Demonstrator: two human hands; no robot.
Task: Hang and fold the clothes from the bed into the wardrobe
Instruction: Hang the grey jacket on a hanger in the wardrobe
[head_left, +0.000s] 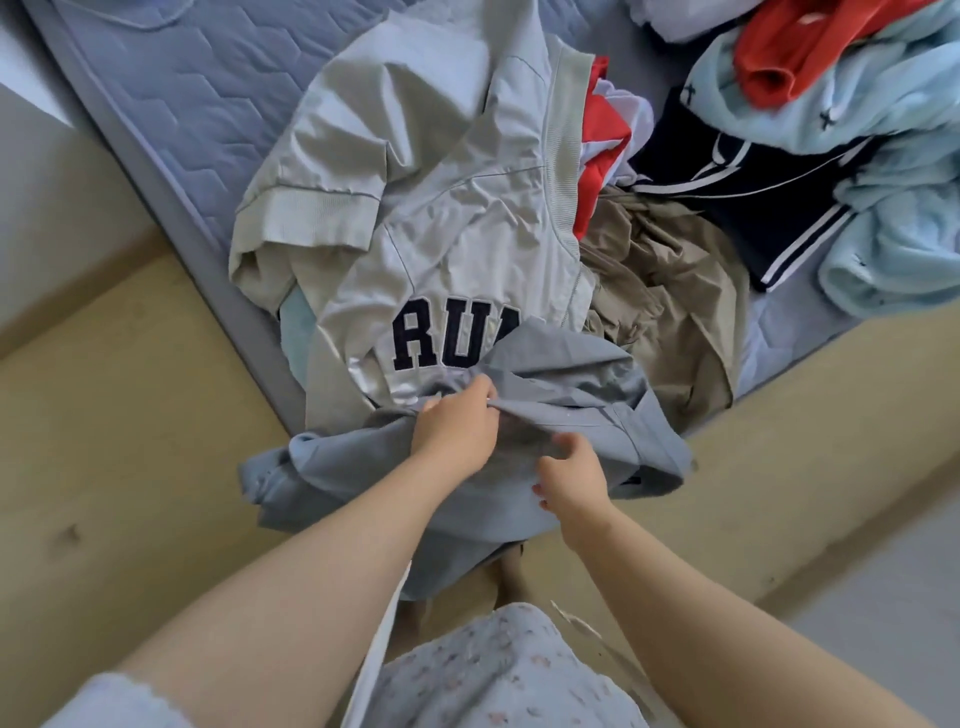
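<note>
Blue-grey shirt (545, 415) hangs off the bed (171, 109) corner, gripped by both hands: left hand (457, 431) pinches a fold near the top, right hand (571, 478) curls half-closed on the cloth lower down. Little seems done; the grey jacket (426, 218), khaki garment (660, 296) and others are heaped unfolded, and no wardrobe shows.

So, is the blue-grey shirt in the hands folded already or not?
Not folded. The blue-grey shirt is bunched, hanging off the bed corner, gripped by left hand and right hand.
</note>
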